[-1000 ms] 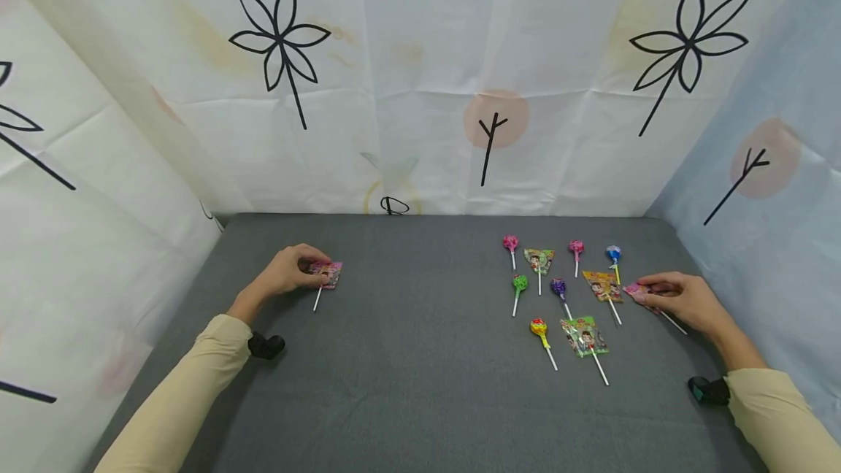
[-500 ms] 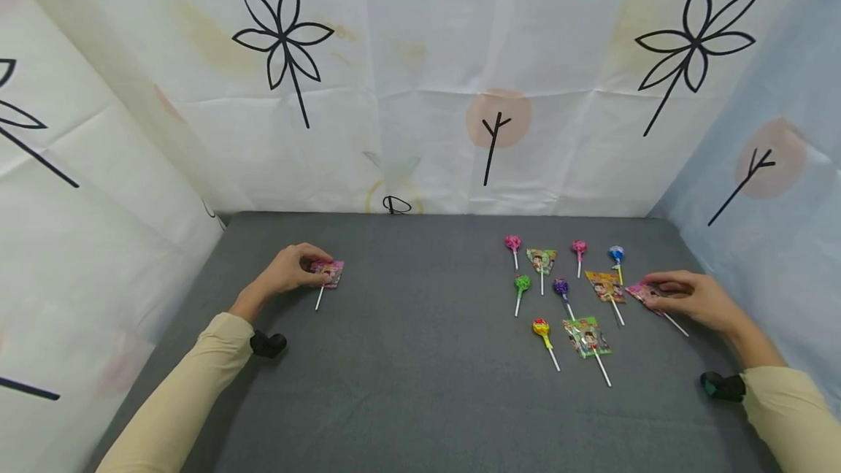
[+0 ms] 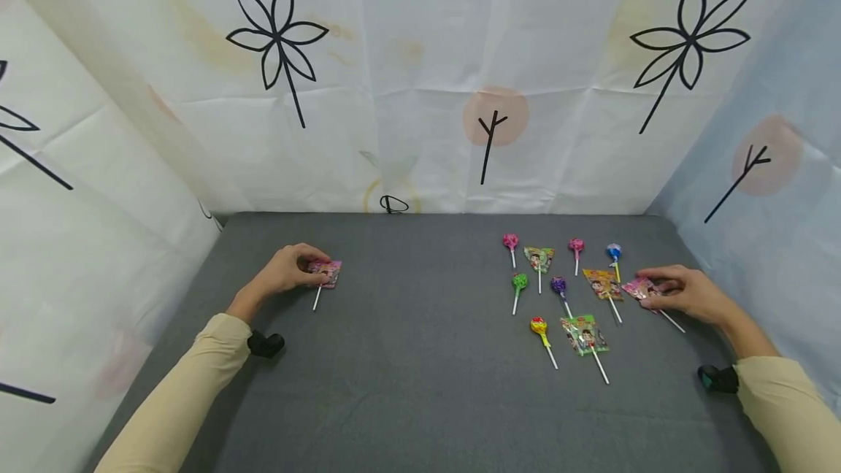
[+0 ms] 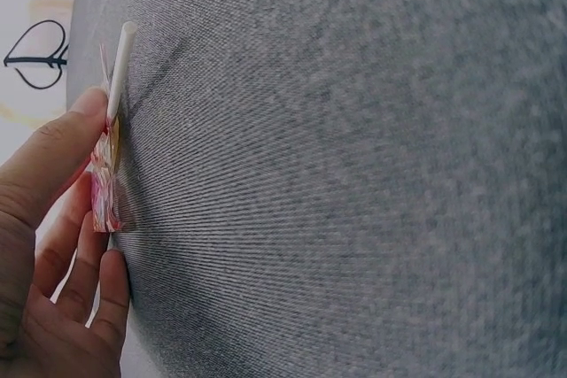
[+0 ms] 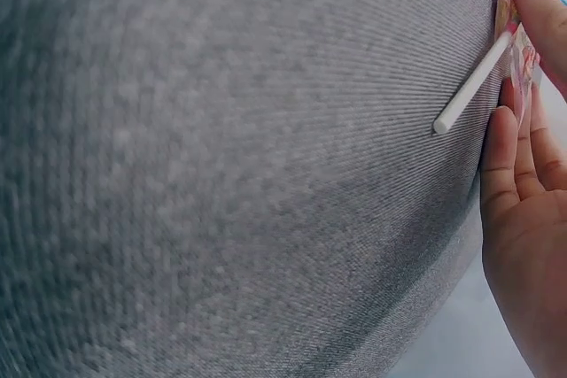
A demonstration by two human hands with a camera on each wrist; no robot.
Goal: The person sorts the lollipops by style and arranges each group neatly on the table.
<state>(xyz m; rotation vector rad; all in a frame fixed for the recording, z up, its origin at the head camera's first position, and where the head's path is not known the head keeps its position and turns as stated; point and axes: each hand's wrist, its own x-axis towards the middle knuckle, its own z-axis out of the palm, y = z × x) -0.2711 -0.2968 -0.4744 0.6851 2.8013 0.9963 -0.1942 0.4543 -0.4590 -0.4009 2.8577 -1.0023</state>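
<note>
On the left of the table, my left hand pinches a lollipop in a flat pink wrapper. Its white stick points up past the thumb in the left wrist view. Far to the right, my right hand has thumb and fingers around another pink-wrapped lollipop, close to the cloth. That one's white stick sticks out below the thumb in the right wrist view. My fingers cover part of both wrappers. Just left of the right hand lies an orange-wrapped flat lollipop.
Several other lollipops lie on the right half of the grey cloth-covered table: round-headed ones such as the yellow lollipop and blue lollipop, plus a green-wrapped flat lollipop. A patterned white curtain stands behind.
The right hand has shifted slightly away from the near edge, and a bit more of its pink wrapper shows. The left hand and its lollipop keep their place.
</note>
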